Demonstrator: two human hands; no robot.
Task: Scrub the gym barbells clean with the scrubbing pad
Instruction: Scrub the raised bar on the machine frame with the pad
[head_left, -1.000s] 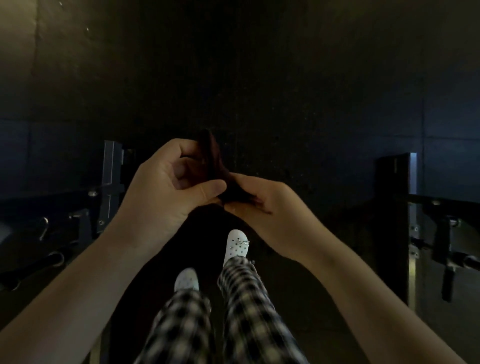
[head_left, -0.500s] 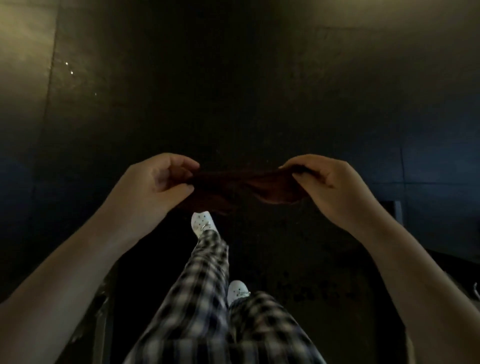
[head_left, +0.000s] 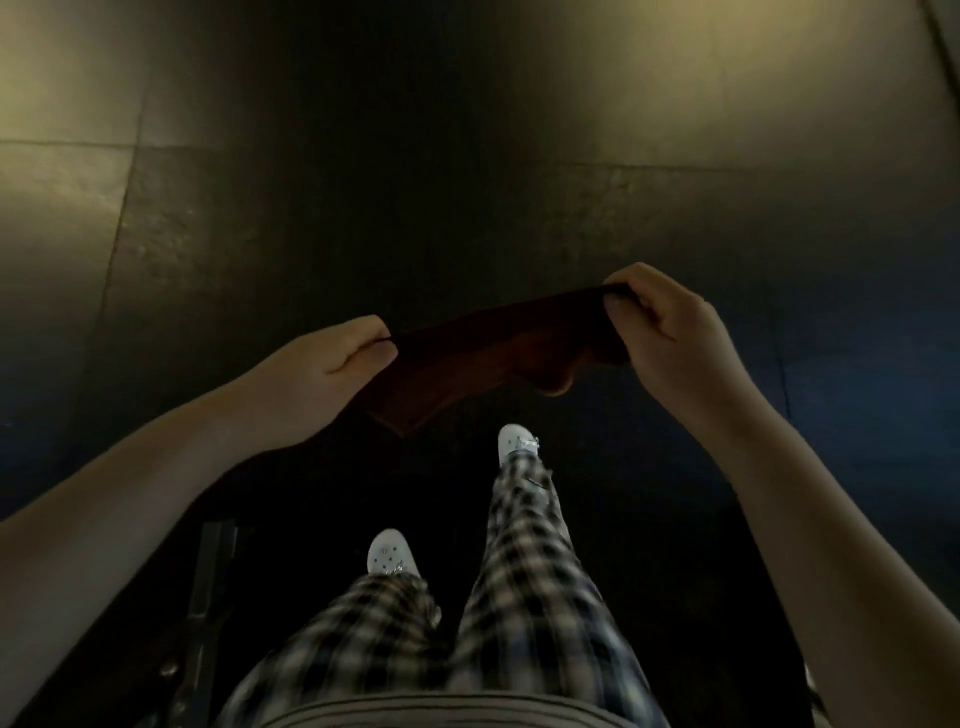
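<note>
Floor: we are looking down at a dark floor (head_left: 467, 156) of large tiles. It is catching a dull yellowish sheen at the far left and far right, and is fading to near black close to us.
Seams: thin seams (head_left: 124, 208) are running between the tiles, one lengthwise on the left and others crosswise farther off.
Left shoe: a white perforated clog (head_left: 392, 558) is standing on the floor close to us.
Right shoe: a second white clog (head_left: 517, 441) is standing farther forward, apart from the first.
Metal bar: a dark bar (head_left: 210, 571) is lying at the lower left, too dim for us to make out further.
</note>
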